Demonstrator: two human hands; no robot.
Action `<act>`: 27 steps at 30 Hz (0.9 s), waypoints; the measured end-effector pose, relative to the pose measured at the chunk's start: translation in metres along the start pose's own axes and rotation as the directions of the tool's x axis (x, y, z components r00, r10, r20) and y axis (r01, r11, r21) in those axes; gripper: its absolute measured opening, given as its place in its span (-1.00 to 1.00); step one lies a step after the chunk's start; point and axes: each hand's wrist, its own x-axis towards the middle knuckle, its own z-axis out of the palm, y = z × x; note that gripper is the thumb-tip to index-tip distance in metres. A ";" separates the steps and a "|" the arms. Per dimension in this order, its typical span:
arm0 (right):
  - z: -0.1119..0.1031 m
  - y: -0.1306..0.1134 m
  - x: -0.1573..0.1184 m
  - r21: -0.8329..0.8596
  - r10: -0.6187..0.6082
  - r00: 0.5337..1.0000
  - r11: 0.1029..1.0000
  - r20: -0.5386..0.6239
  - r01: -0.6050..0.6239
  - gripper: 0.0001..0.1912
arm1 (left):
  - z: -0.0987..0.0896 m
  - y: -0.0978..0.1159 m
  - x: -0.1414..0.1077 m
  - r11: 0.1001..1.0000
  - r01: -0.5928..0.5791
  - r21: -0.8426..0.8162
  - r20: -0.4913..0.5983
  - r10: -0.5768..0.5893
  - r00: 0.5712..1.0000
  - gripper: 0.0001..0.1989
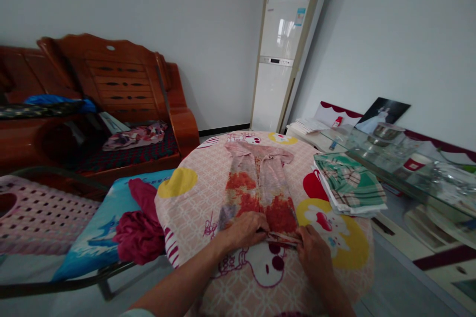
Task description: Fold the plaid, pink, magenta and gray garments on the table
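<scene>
A pink garment with red-orange patches (241, 185) lies spread on a round table with a patterned pink cloth (208, 168), its collar end away from me. My left hand (250, 230) is closed on the near edge of the garment, around its middle. At the near right corner my right hand (310, 245) pinches the same edge. Between the two hands the hem is gathered into a narrow fold. Folded green plaid cloth (349, 183) rests at the table's right side.
A maroon cloth (137, 235) lies on a blue cushion (100, 228) to the left, beside a pink perforated basket (40, 215). Behind stands a wooden sofa (122, 84). A glass-topped cabinet (397, 163) is at the right, a tall white appliance (277, 49) at the back.
</scene>
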 end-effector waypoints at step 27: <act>0.005 -0.020 0.013 -0.057 -0.480 0.845 0.861 0.235 0.505 -0.66 | -0.020 0.003 -0.044 0.908 0.145 0.394 0.108 -0.202 0.973 -0.74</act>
